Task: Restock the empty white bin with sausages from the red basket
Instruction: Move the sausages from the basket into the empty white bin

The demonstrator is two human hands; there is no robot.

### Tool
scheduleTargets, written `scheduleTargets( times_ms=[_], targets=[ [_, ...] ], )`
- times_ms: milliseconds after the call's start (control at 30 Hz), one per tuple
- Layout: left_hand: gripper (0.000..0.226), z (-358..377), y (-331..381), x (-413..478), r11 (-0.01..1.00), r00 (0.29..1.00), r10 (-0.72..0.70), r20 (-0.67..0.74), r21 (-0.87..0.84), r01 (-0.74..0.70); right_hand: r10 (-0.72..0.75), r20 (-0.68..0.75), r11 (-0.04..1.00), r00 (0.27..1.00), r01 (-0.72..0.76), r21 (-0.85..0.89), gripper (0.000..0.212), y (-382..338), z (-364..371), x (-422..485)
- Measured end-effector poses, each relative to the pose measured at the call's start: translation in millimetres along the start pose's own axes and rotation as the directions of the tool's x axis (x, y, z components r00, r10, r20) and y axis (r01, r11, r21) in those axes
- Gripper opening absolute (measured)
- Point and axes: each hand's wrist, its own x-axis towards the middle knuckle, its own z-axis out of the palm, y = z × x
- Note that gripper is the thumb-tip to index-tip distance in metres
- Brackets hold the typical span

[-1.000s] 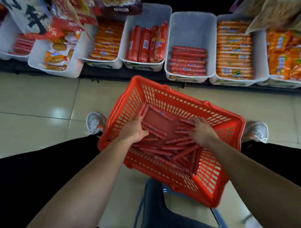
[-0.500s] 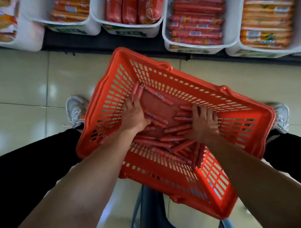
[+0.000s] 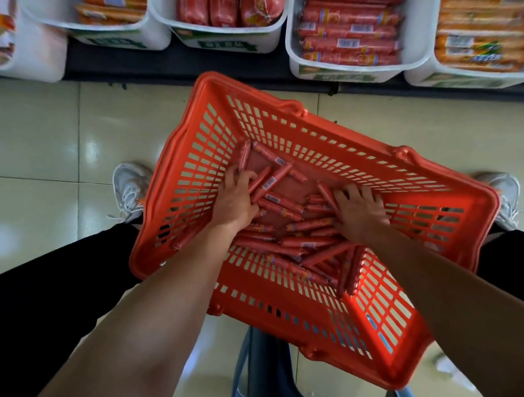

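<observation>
Head view: both hands are inside the red slotted plastic basket (image 3: 312, 131), which holds a loose, criss-crossed pile of thin red film-wrapped sausages (image 3: 304, 244). The left hand (image 3: 235, 199) is curled around a few sausages at the pile's far end; the right hand (image 3: 359, 211) lies spread, fingers apart, flat on the pile, gripping nothing visible. The target white plastic bin (image 3: 351, 73) sits beyond the basket, partly filled. Risk: a loose, uneven bundle may slip out in transfer, because the smooth casings slide against one another.
</observation>
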Motion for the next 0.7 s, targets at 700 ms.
scheduleTargets(
  times_ms=[700],
  targets=[
    [0.076,-4.2,21.3,14.9,0.923,0.974,0.054,0.218,0.362,-0.132,-0.059,0.169,0.996,0.984,0.048,0.072,0.078,-9.3,-13.5,11.2]
  ],
)
